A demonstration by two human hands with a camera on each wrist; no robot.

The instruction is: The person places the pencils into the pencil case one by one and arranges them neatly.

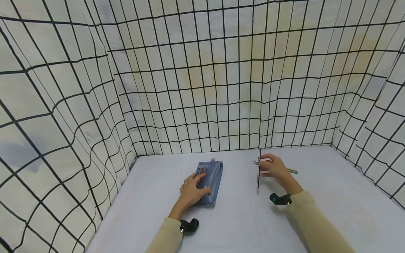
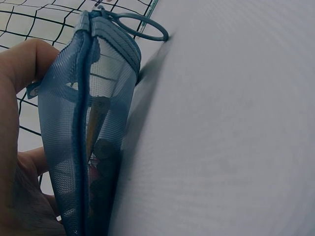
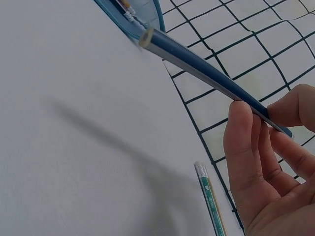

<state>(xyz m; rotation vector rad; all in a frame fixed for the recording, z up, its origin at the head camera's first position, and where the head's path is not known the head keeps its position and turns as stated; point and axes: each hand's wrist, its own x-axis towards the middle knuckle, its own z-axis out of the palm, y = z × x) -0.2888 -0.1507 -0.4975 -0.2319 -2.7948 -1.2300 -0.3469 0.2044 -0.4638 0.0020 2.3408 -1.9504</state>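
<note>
Your right hand [image 1: 274, 167] pinches a blue-striped pencil [image 3: 192, 64] between thumb and fingers, clear of the surface [image 1: 237, 218], with its shadow lying apart beneath it. The blunt wooden end sticks well out past your fingers, so a small roll of the wrist should swing it a long way; a light pinch and slow turns would likely serve you best.

Your left hand [image 1: 191, 189] rests spread on the blue mesh pencil pouch [image 1: 216, 175], fingers loosely bent and thumb set well apart from them. The pouch lies on the surface left of the raised pencil, its zip edge [image 2: 83, 123] facing the right hand's side. Its mouth looks parted, though the dim wrist view makes that hard to confirm. Thin mesh like this will probably sag or slide when nudged, so press just enough to steady it and leave the zip edge free of your thumb.

Several pencils [image 1: 201, 169] show through the mesh, roughly lined up along the pouch's length; matching that direction should help you avoid snags.

Under and beside your right hand, a green pencil [image 3: 207, 192] and a yellow pencil [image 1: 292, 170] lie side by side, silvery ends toward the pouch. Lift your knuckles over that pair, since a brush could set them rolling.
</note>
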